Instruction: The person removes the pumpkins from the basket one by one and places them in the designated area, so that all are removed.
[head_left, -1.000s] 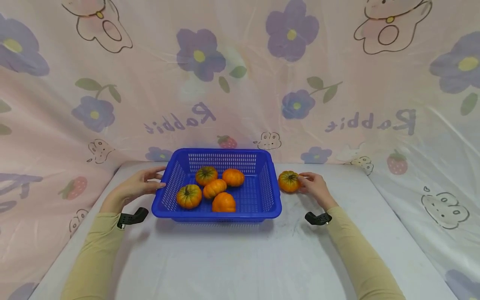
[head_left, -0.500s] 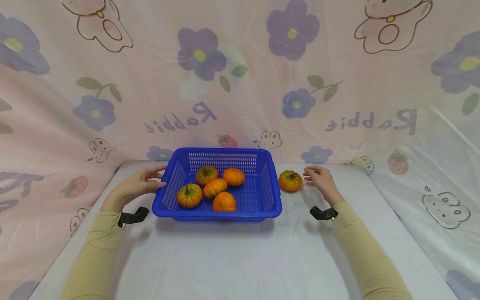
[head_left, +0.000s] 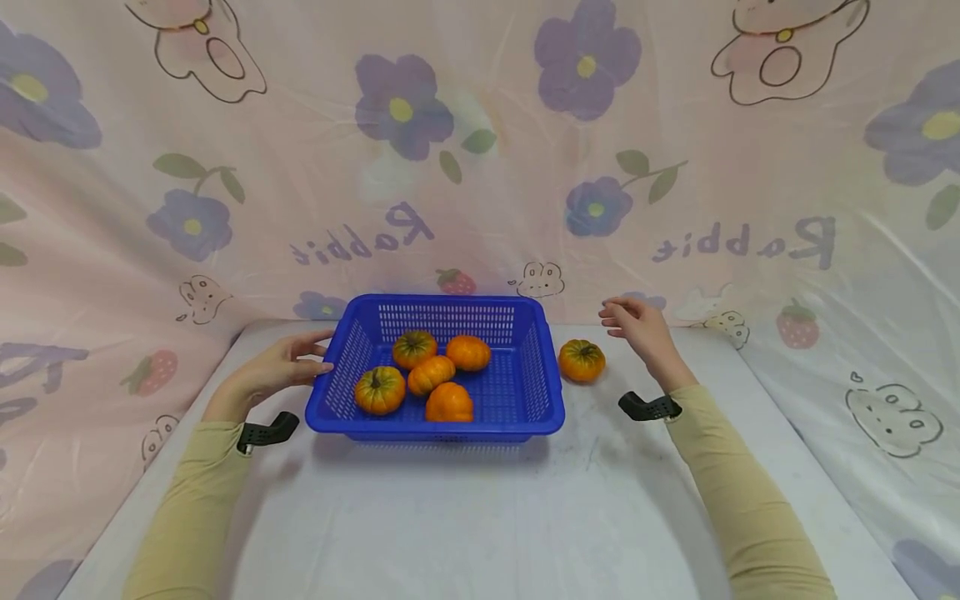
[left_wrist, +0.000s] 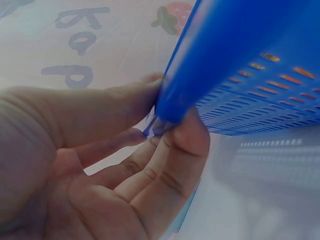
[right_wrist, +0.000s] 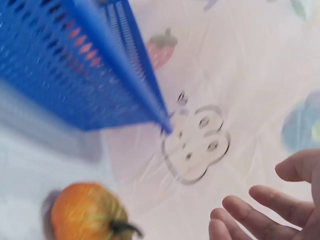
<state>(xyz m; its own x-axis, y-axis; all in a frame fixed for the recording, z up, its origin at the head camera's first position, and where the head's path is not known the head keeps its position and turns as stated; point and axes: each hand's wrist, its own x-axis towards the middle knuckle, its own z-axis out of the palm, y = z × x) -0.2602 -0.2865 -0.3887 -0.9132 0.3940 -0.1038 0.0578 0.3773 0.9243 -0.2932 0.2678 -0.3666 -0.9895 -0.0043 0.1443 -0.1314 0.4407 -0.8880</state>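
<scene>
Your left hand is pinching the rim of the blue plastic basket, thumb on one side, fingers on the other. Your right hand is released, fingers loosely bent, hovering near the loose mini pumpkin without touching it. That one is sitting on the white table, just outside the basket's right wall: squat, ribbed, orange with green streaks round a dark stem.

Five more are lying inside the basket, mostly toward your left. The back-left pumpkin and front-left pumpkin are showing green over orange; the back-right pumpkin, middle pumpkin and front pumpkin are showing nearly plain orange.

Basket's front rim is hiding the front pumpkin's base. Left wrist view is giving you only orange patches through the slots. Right wrist view is blurring the basket, cropping the loose pumpkin at the bottom and cutting your right hand off at the edge.
</scene>
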